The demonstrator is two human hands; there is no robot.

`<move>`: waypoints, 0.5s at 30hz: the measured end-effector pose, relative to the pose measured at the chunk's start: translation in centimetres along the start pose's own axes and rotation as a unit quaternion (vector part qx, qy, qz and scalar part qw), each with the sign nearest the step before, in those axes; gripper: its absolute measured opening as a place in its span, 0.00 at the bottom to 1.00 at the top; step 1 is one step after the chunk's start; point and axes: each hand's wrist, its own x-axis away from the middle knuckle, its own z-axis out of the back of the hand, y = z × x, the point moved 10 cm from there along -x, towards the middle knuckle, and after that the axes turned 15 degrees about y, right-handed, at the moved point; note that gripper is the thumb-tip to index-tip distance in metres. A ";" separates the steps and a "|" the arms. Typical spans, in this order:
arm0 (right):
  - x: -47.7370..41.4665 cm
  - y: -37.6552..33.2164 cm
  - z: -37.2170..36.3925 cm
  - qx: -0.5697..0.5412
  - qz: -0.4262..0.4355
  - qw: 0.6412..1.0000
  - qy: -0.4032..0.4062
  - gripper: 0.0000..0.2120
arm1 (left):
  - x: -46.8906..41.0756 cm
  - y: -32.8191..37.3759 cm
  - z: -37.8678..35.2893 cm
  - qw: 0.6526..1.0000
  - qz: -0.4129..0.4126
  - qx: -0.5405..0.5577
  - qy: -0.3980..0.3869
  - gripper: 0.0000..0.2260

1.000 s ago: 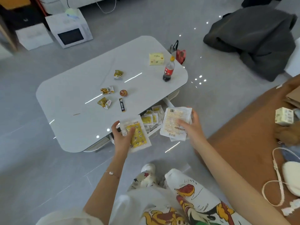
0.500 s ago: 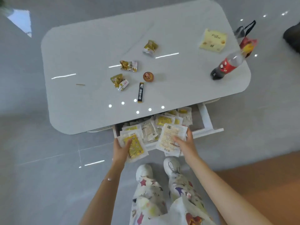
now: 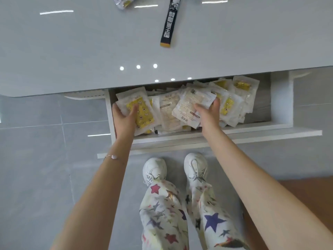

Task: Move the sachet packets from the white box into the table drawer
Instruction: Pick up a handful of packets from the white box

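The left hand (image 3: pixel 124 120) grips a yellow-printed clear plastic sachet (image 3: pixel 144 112). The right hand (image 3: pixel 210 116) pinches white printed sachets (image 3: pixel 189 103); below its fingers, the white drawer (image 3: pixel 252 128).

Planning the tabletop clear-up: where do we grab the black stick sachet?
Pinch the black stick across its narrow width near its yellow end, from above. It lies flat on the tabletop, long axis running away from the person, yellow end nearest, with bare table along both long sides for fingertips.

Both hands—left (image 3: pixel 124 118), right (image 3: pixel 209 113)—hold sachets (image 3: pixel 191 103) inside drawer (image 3: pixel 198 137).
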 end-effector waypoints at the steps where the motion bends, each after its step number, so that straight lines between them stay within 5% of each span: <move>1: 0.0 -0.3 -0.1 0.010 0.020 1.000 0.009 0.28 | -0.1 0.2 0.0 1.000 -0.010 -0.010 0.008 0.19; 7: 1.8 -4.3 0.7 0.136 0.154 0.978 0.027 0.37 | 1.0 2.2 1.1 0.993 -0.053 -0.108 0.003 0.29; 15: 10.6 -14.5 3.7 0.269 0.340 0.900 -0.042 0.27 | 7.8 12.5 5.8 0.968 -0.201 -0.148 -0.028 0.27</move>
